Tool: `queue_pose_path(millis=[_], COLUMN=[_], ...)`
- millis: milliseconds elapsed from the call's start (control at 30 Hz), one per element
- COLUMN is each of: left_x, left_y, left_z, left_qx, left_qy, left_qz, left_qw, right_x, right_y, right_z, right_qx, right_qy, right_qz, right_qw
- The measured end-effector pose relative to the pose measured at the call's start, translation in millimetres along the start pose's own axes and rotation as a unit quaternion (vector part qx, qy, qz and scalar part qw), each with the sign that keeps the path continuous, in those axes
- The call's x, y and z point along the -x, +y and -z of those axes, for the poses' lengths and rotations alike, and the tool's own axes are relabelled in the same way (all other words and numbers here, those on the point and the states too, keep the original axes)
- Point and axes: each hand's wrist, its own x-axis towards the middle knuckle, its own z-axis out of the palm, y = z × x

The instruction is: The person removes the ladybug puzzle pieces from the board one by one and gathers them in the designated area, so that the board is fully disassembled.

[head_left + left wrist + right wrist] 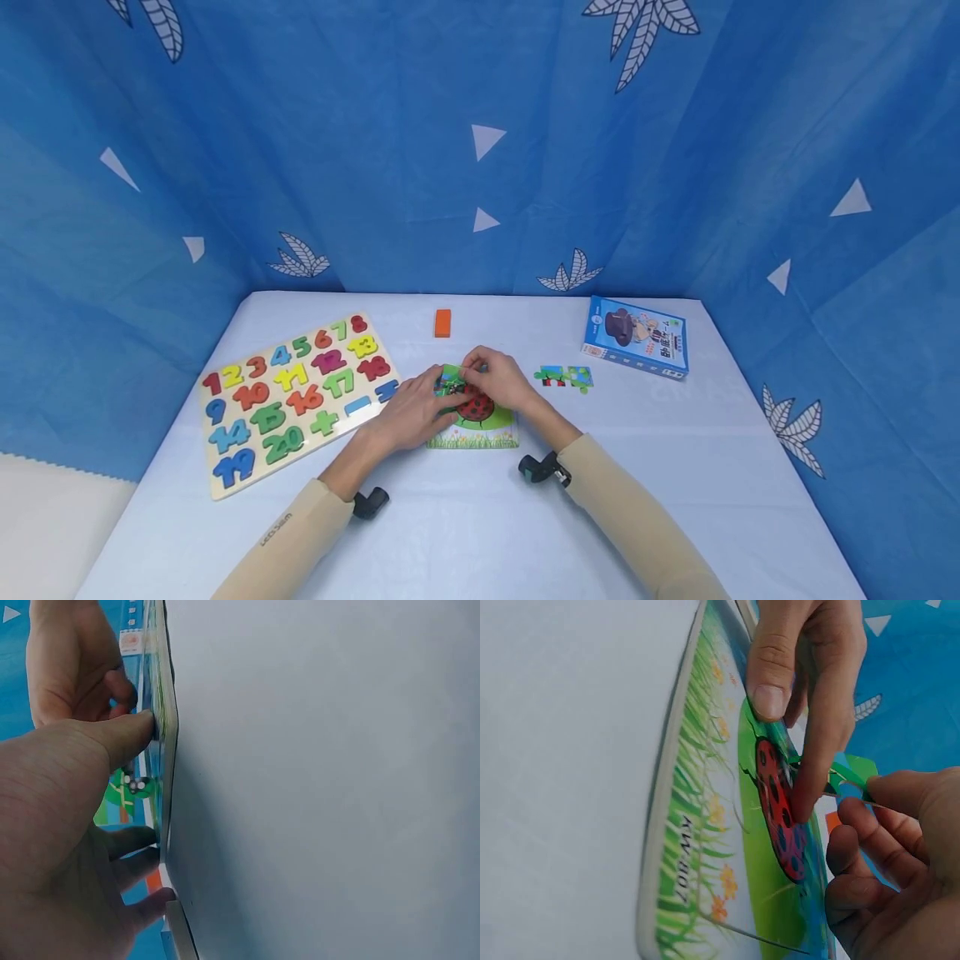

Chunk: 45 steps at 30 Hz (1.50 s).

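Observation:
A ladybird jigsaw puzzle board (472,440) lies flat between both hands, with a grass-and-flowers border along its near side. My left hand (411,412) rests on its left part; in the right wrist view, the thumb and a fairly straight finger of that left hand (829,690) touch the picture. At the board's far side my right hand (501,382) pinches a green and blue puzzle piece (847,777) between thumb and fingertips, its edge tilted up from the board. Part of the ladybird (778,814) is covered by the left finger.
Loose joined puzzle pieces (552,375) lie right of the board. A blue game box (637,337) stands back right, an orange block (442,323) behind the board. To the left is a wooden number board (247,433). Blue curtains (420,150) enclose the table.

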Motion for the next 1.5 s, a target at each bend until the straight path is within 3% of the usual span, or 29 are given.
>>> queue_pose_path(millis=[267, 500, 667, 967, 1500], left_x=[-0.7, -0.2, 0.5, 1.0, 0.9], left_y=[0.6, 1.2, 0.4, -0.3, -2.4], left_z=[0.4, 0.3, -0.5, -0.7, -1.7], left_qx=[-0.002, 0.001, 0.008, 0.016, 0.019], left_qy=[-0.009, -0.013, -0.007, -0.003, 0.000], left_qz=[0.007, 0.011, 0.013, 0.010, 0.008], left_qw=[0.9999, 0.9999, 0.9999, 0.9998, 0.9998], right_x=[4.7, 8.7, 11.4, 20.2, 20.3], right_y=[-1, 3, 9, 27, 55], right_z=[17, 35, 50, 73, 90], right_qx=[-0.046, -0.046, -0.028, 0.003, 0.066], right_qy=[0.009, 0.019, 0.028, 0.045, 0.006], right_qz=[-0.012, -0.005, 0.000, -0.030, -0.071], right_qw=[0.9988, 0.9988, 0.9992, 0.9985, 0.9952])
